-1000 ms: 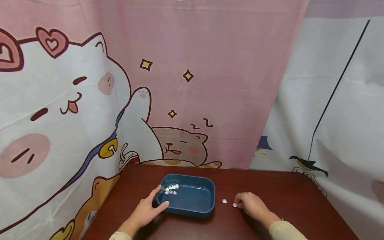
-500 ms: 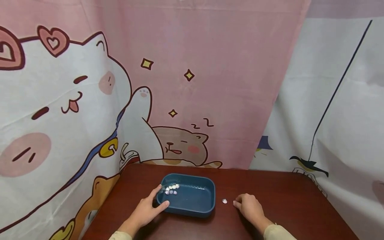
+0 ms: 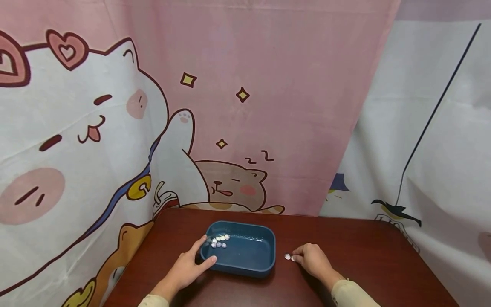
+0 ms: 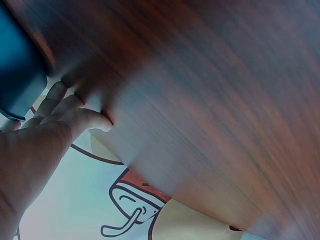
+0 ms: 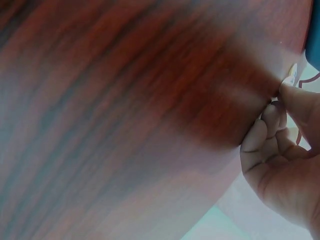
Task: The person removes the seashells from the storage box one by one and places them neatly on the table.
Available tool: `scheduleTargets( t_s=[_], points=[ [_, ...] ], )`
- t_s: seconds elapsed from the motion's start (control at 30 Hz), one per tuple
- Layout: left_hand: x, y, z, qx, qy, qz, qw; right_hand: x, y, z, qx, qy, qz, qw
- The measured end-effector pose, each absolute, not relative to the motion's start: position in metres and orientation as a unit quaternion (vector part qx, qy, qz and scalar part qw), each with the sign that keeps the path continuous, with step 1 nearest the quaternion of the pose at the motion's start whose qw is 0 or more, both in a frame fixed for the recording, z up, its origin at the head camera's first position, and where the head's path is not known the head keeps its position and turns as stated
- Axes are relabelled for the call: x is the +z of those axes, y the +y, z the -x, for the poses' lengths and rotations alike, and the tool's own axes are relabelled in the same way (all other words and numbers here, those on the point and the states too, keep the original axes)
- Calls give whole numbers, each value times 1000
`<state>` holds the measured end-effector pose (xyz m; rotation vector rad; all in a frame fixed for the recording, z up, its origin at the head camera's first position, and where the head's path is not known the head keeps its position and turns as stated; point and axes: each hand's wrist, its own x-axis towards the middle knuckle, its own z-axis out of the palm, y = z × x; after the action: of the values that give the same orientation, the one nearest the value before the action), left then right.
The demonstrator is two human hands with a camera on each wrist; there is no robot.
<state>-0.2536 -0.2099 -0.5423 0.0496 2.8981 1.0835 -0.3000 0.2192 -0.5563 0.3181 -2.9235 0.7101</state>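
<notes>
In the head view, my left hand (image 3: 187,267) rests at the left end of a blue rectangular bin (image 3: 245,269), thumb over its front rim and fingers along its left side. Several small white and pale purple shells (image 3: 219,245) lie inside, grouped at the bin's left. To the right of the bin, my right hand (image 3: 315,262) pinches a small white shell (image 3: 293,258) between thumb and index finger, low at the tabletop. Beside it, on the bin's side, another shell (image 3: 287,256) lies on the table. The right wrist view shows the other fingers curled under (image 5: 272,150).
A dark red-brown wooden table (image 3: 364,243) carries everything. Behind it and along both sides hangs a printed cloth (image 3: 299,106) with cartoon cats, meeting the table's far edge.
My right hand has moved left with the pinched shell, bringing it right up to the shell on the table. My left hand and the bin have stayed put.
</notes>
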Motion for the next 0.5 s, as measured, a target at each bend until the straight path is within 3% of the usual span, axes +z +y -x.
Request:
scheduleTargets(
  t_s=[0.5],
  points=[
    [-545,-210,252,349,937,-15,19,-558,226,304,261,-955,-126,58]
  ],
)
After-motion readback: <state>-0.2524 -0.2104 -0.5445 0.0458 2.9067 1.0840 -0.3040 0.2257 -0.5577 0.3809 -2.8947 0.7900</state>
